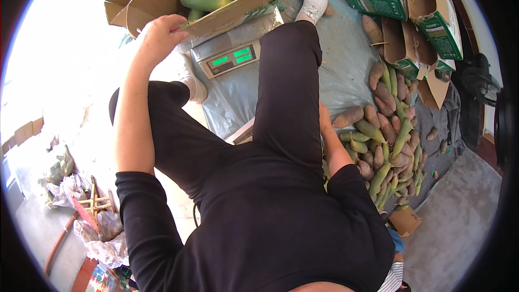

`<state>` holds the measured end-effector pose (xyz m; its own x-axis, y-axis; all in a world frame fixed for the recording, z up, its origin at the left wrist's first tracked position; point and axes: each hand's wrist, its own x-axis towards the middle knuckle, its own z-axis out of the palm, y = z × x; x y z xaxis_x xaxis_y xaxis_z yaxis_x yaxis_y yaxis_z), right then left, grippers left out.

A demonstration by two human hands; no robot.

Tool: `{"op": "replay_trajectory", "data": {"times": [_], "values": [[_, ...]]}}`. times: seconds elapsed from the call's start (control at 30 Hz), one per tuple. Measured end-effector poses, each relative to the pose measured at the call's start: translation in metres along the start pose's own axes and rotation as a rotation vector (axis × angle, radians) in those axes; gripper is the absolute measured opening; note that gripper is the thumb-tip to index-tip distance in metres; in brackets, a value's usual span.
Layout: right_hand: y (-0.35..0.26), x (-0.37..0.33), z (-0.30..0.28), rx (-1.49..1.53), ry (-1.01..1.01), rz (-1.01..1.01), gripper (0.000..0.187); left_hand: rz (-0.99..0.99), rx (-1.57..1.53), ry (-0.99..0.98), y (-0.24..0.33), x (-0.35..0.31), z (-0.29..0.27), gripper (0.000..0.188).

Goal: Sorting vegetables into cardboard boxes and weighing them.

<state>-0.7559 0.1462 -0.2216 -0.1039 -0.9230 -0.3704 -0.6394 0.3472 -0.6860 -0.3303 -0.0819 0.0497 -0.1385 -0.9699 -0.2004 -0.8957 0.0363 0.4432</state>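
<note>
My left hand point(162, 35) is at the near left side of an open cardboard box point(219, 19), its thumb apart from its fingers. It seems to touch the box wall without a visible grip. Large green radishes point(205, 1) lie inside the box. Beneath the box is a digital scale point(232, 60) with a lit green display. My right hand point(324, 119) hangs beside my right thigh, close to the heap of produce. The leg hides its fingers, so I cannot tell what they hold.
Sweet potatoes point(348, 117) and long green radishes point(401, 136) are heaped on the right. Green-and-white cardboard boxes point(438, 32) stand at the far right, near a black fan point(480, 80). Plastic sheeting point(340, 48) covers the floor ahead. Plastic bags point(108, 249) lie at the lower left.
</note>
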Motion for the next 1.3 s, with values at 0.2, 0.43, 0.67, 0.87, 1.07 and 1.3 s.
{"op": "replay_trajectory", "data": {"times": [0.2, 0.43, 0.67, 0.87, 1.07, 1.3], "values": [[0.003, 0.003, -0.004, 0.057, 0.013, 0.014, 0.016, 0.044, 0.199, -0.089, 0.006, 0.003, 0.012, 0.037], [-0.073, 0.065, -0.089, 0.426, 0.132, 0.033, 0.016, 0.132, 0.296, -0.255, 0.009, 0.013, 0.002, 0.047], [-0.232, 0.121, -0.188, 0.423, 0.156, -0.326, 0.024, 0.057, 0.338, -0.356, -0.027, 0.023, -0.027, 0.052], [-0.348, 0.169, -0.177, 0.126, 0.102, -0.474, 0.025, 0.071, 0.213, -0.182, -0.058, 0.017, 0.006, 0.033], [-0.363, 0.239, -0.143, -0.072, 0.174, -0.398, 0.038, 0.095, -0.276, 0.576, -0.076, 0.006, -0.009, 0.047], [-0.365, 0.266, -0.101, 0.274, 0.052, -0.19, 0.045, -0.513, -0.999, 0.348, -0.113, -0.004, -0.003, 0.05]]}}
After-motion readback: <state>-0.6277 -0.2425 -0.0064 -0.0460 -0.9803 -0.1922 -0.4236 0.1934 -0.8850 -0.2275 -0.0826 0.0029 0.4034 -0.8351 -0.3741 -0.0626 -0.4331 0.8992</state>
